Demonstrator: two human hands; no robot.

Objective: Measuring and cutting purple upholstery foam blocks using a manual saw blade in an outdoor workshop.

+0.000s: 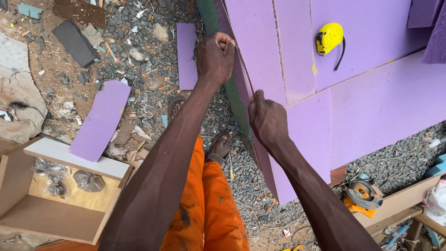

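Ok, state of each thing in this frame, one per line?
left hand: closed in a fist on the thin strip
right hand: pinching the thin strip
thin strip: held along the board's edge
purple board: lying flat
tape measure: resting on the board
circular saw: set down, untouched

— How many hands are at work?
— Two: a left hand point(215, 58) and a right hand point(267, 122).
— And tools?
— One yellow tape measure point(329, 38) and one orange circular saw point(362, 196).
— Loose purple offcuts on the gravel?
— Two: a long purple strip point(101, 121) and a smaller purple piece point(186, 56).
— Boxes?
— One open wooden box point(55, 218), with two crumpled plastic bags point(88, 180) inside.
— Feet?
— Two sandals point(219, 148).
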